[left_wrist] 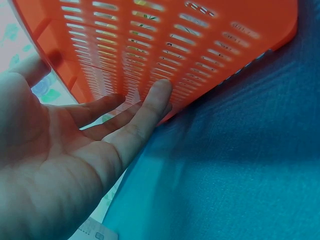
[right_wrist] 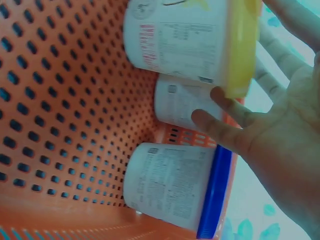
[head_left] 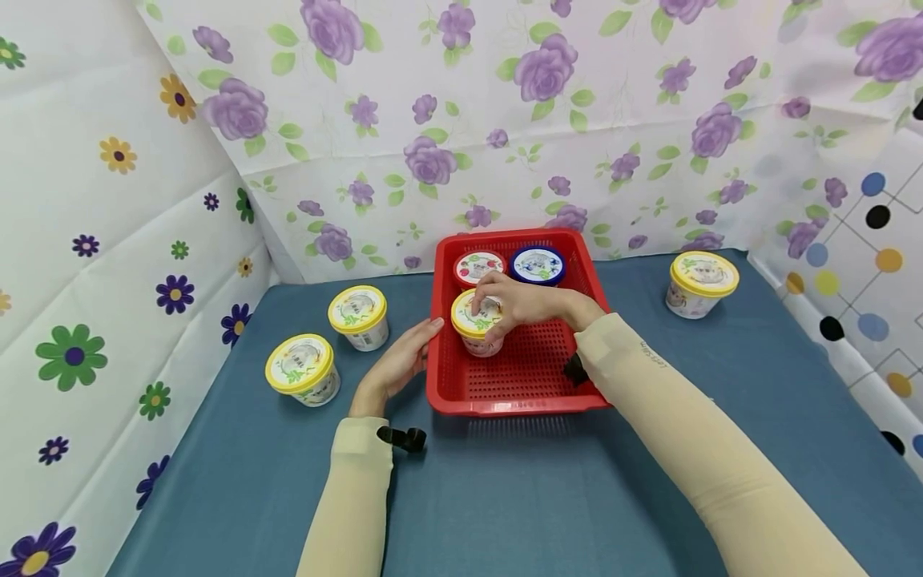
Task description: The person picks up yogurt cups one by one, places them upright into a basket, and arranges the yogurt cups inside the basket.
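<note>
A red plastic basket (head_left: 519,405) holds several lidded tubs. My right hand (head_left: 515,303) is over the yellow-lidded tub (head_left: 481,346) at the basket's left side; its fingertips touch the lid, loosely bent and not wrapped round it. In the right wrist view, that hand's fingers (right_wrist: 280,65) spread about the yellow lid (right_wrist: 242,50). Behind this tub stand a red-lidded tub (head_left: 479,266) and a blue-lidded tub (head_left: 537,264). Against the basket's left outer wall (left_wrist: 165,60) lies my left hand (head_left: 404,357), fingers nearly straight, thumb by the rim.
Two yellow-lidded tubs, a nearer one (head_left: 303,370) and a farther one (head_left: 359,311), stand on the blue cloth (head_left: 505,505) left of the basket. Another yellow-lidded tub (head_left: 701,282) is at the right. A flowered curtain (head_left: 433,120) hangs directly behind.
</note>
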